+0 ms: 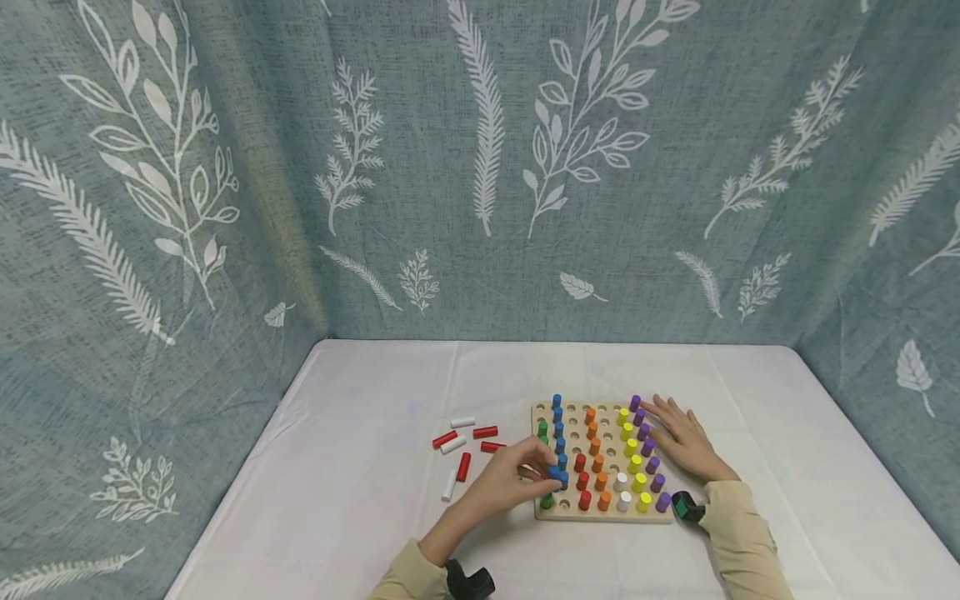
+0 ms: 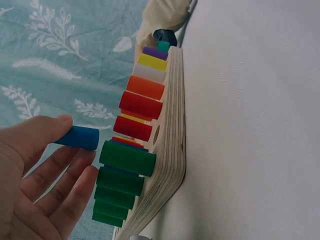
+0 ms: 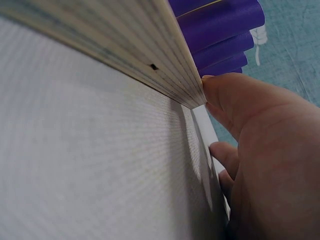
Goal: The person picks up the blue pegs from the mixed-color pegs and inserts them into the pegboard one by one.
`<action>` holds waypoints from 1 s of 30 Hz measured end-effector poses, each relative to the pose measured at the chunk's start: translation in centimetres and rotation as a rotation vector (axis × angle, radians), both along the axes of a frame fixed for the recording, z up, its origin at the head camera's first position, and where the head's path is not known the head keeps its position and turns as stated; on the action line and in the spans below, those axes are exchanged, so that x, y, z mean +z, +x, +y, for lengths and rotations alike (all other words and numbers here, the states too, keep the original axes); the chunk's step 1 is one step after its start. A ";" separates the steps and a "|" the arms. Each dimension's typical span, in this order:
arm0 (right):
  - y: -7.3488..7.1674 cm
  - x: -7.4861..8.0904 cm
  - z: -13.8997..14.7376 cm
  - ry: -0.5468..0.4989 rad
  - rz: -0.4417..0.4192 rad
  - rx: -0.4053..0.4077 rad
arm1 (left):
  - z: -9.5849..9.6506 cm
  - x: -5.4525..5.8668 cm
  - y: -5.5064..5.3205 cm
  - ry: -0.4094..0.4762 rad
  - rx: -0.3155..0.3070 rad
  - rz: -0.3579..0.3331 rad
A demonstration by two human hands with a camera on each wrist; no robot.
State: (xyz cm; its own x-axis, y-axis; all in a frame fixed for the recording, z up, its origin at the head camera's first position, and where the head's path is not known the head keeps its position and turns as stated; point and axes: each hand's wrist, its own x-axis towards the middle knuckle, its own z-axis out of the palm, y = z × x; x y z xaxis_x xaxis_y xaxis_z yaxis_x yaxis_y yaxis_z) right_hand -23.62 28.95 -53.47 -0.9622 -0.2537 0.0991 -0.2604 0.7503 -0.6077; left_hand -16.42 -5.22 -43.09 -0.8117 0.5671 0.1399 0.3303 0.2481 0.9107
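Observation:
My left hand (image 1: 504, 482) pinches a blue peg (image 2: 82, 137) between thumb and fingers, over the left front part of a wooden pegboard (image 1: 617, 518). In the left wrist view this peg is apart from the board, beside a row of green pegs (image 2: 127, 158). Upright blue pegs (image 1: 558, 414) stand in the column under that hand, partly hidden by it. My right hand (image 1: 686, 443) lies at the board's right side with fingers extended. Its thumb (image 3: 225, 92) touches the board's edge close to the purple pegs (image 3: 222, 25).
Loose red pegs (image 1: 486, 432) and white pegs (image 1: 453, 445) lie on the white tablecloth (image 1: 337, 467) left of the board. Red, orange (image 1: 596, 447), white and yellow pegs (image 1: 631, 447) fill parts of other columns. A leaf-patterned curtain (image 1: 450, 167) surrounds the table.

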 end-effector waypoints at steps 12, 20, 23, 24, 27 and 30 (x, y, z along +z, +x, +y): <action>0.4 -0.2 -0.2 -0.053 0.077 0.016 | 0.6 -4.0 -1.7 -0.066 -0.019 0.121; 0.3 -0.1 -0.1 -0.043 0.053 0.008 | 0.6 -4.5 -1.7 -0.111 -0.008 0.246; 0.2 0.2 -0.2 -0.005 0.001 -0.009 | 0.6 -4.6 -1.7 -0.117 0.008 0.237; 0.2 0.3 -0.2 0.005 -0.009 -0.013 | 0.6 -4.5 -1.7 -0.120 0.013 0.234; 0.2 0.5 -0.3 0.030 -0.026 -0.020 | 0.7 -4.5 -1.7 -0.120 0.021 0.220; 0.2 0.5 -0.3 0.033 -0.025 -0.025 | 0.7 -4.6 -1.7 -0.119 0.023 0.213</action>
State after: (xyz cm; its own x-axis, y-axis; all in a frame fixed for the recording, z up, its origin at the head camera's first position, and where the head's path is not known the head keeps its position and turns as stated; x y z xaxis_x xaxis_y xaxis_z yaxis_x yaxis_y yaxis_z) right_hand -23.42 28.61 -53.01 -0.9704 -0.2323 0.0665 -0.2261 0.7760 -0.5888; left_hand -18.16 -4.55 -47.69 -0.7839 0.5717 0.2423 0.5047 0.3593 0.7850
